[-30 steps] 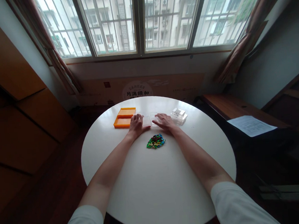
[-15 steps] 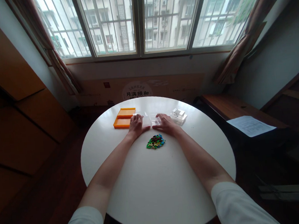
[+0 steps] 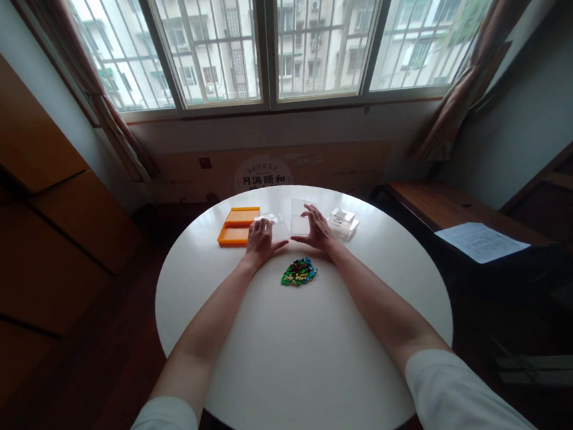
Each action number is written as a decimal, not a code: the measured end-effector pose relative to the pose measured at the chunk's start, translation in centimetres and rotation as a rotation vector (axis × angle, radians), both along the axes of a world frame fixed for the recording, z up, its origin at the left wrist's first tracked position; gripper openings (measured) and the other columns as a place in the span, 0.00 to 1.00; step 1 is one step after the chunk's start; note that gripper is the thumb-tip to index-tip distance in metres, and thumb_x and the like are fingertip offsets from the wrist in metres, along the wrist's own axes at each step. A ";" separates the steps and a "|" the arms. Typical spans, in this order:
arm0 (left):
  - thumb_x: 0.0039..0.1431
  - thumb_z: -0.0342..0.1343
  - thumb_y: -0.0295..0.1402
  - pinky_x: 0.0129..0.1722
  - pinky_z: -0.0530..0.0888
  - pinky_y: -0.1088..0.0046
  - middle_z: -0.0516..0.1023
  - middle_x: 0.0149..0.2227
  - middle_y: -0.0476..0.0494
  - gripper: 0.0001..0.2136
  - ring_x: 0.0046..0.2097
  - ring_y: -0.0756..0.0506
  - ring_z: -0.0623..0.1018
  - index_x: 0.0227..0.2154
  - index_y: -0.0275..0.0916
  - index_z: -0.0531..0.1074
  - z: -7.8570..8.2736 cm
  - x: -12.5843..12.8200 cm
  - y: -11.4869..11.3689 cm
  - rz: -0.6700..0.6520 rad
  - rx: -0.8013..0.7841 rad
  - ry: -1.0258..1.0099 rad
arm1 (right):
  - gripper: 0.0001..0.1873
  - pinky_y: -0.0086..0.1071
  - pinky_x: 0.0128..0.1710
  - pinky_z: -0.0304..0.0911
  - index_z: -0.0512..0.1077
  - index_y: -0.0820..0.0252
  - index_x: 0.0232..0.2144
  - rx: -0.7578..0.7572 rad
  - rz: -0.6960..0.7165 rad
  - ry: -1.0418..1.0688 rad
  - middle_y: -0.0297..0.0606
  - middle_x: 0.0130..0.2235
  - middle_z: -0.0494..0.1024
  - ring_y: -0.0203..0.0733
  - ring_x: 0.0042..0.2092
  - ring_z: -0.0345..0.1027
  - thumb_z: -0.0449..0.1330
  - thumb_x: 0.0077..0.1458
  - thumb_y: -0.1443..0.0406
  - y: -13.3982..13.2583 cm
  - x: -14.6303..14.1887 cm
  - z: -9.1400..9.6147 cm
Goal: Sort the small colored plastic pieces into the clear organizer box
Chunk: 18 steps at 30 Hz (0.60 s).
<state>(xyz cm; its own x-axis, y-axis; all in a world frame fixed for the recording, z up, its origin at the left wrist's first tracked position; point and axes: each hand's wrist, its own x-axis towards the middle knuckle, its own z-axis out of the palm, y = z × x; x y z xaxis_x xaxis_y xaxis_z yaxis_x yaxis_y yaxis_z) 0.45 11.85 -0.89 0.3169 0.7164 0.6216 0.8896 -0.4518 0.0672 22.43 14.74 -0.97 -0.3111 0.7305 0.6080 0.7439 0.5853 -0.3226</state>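
My left hand (image 3: 262,240) grips the near and left sides of a clear plastic box (image 3: 280,231), thumb stretched along its near edge. My right hand (image 3: 316,230) holds a clear panel (image 3: 297,218), which looks like the box's lid, tilted up with fingers at its right side and thumb at its near edge. Whether box and panel are joined I cannot tell. Just nearer to me lies a small pile of toy building bricks (image 3: 298,272), in green, blue, yellow and dark brown.
An orange two-part tray (image 3: 233,235) stands by my left hand. Several clear plastic cases (image 3: 342,223) are stacked right of my right hand. All rest on a round white table (image 3: 304,361). Printed paper (image 3: 481,241) lies on a wooden bench (image 3: 431,212) at right.
The clear panel in my right hand has swung up from a flatter position, and my right fingers have risen with it. My left hand and the brick pile stay put.
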 end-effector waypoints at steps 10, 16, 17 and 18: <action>0.49 0.52 0.56 0.53 0.60 0.57 0.64 0.49 0.33 0.34 0.51 0.34 0.64 0.50 0.33 0.62 0.0 0.3 0.2 -0.069 0.005 -0.005 | 0.36 0.46 0.57 0.51 0.55 0.54 0.48 -0.373 0.075 0.367 0.48 0.58 0.54 0.51 0.61 0.47 0.58 0.43 0.44 -0.6 -0.8 0.8; 0.51 0.53 0.52 0.54 0.60 0.57 0.63 0.50 0.33 0.31 0.52 0.36 0.64 0.52 0.37 0.59 0.5 0.3 -0.1 -0.110 -0.012 -0.039 | 0.35 0.43 0.51 0.58 0.53 0.54 0.49 -0.511 0.220 0.456 0.43 0.51 0.63 0.49 0.53 0.59 0.58 0.44 0.45 -1.3 -2.5 1.6; 0.51 0.54 0.52 0.53 0.61 0.58 0.63 0.50 0.34 0.31 0.52 0.36 0.64 0.52 0.37 0.59 0.5 0.3 -0.1 -0.107 -0.010 -0.047 | 0.34 0.43 0.49 0.60 0.53 0.55 0.49 -0.526 0.242 0.470 0.43 0.49 0.64 0.48 0.51 0.61 0.57 0.45 0.46 -1.5 -2.6 1.7; 0.51 0.54 0.52 0.53 0.61 0.58 0.63 0.50 0.34 0.31 0.52 0.36 0.64 0.52 0.37 0.59 0.5 0.3 -0.1 -0.105 -0.008 -0.053 | 0.32 0.43 0.47 0.61 0.53 0.55 0.48 -0.537 0.248 0.470 0.42 0.47 0.66 0.48 0.49 0.62 0.56 0.46 0.46 -1.6 -2.6 1.8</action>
<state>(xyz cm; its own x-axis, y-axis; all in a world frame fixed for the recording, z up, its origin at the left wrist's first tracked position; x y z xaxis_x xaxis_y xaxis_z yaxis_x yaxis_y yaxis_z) 0.70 11.73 -0.42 0.3578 0.6856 0.6340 0.8322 -0.5420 0.1165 19.80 13.18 0.80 -0.3011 0.9060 0.2975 0.3244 0.3907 -0.8615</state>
